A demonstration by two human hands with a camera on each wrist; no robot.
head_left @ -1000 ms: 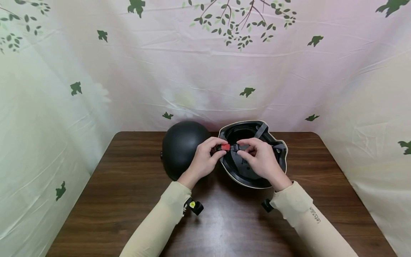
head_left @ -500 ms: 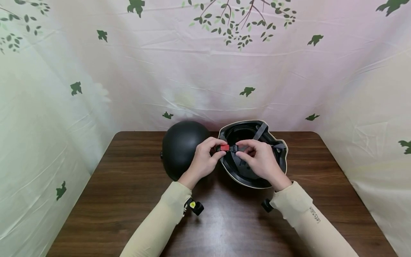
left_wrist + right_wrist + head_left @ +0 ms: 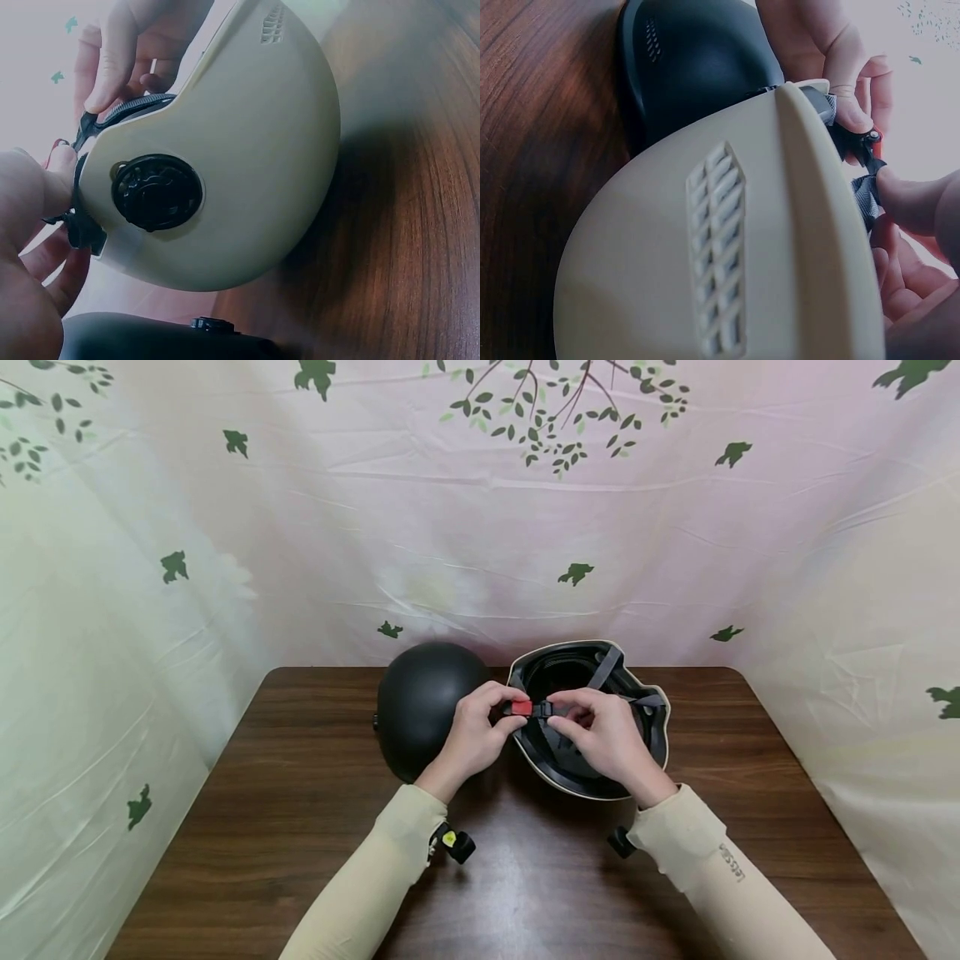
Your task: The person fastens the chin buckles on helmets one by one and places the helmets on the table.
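A beige helmet (image 3: 255, 150) lies upside down on the table, its black padded inside (image 3: 551, 768) facing up. Over its opening, a red and black buckle (image 3: 522, 708) on the chin strap is drawn out between both hands. My left hand (image 3: 474, 731) pinches the red end between thumb and fingers. With thumb and forefinger, my right hand (image 3: 609, 739) pinches the black end (image 3: 544, 710), where a grey strap (image 3: 866, 201) joins it. The two ends meet in line in the head view. Fingertips partly cover the buckle in both wrist views.
Left of the beige helmet, a black helmet (image 3: 427, 710) rests dome up, close beside it and behind my left hand. Both stand near the far edge of the brown wooden table (image 3: 300, 827). A leaf-patterned cloth (image 3: 480, 543) hangs behind and at the sides.
My right fingertips have moved slightly left along the black end, closer to my left hand. The buckle has dropped a little in the head view. Both helmets stay in place.
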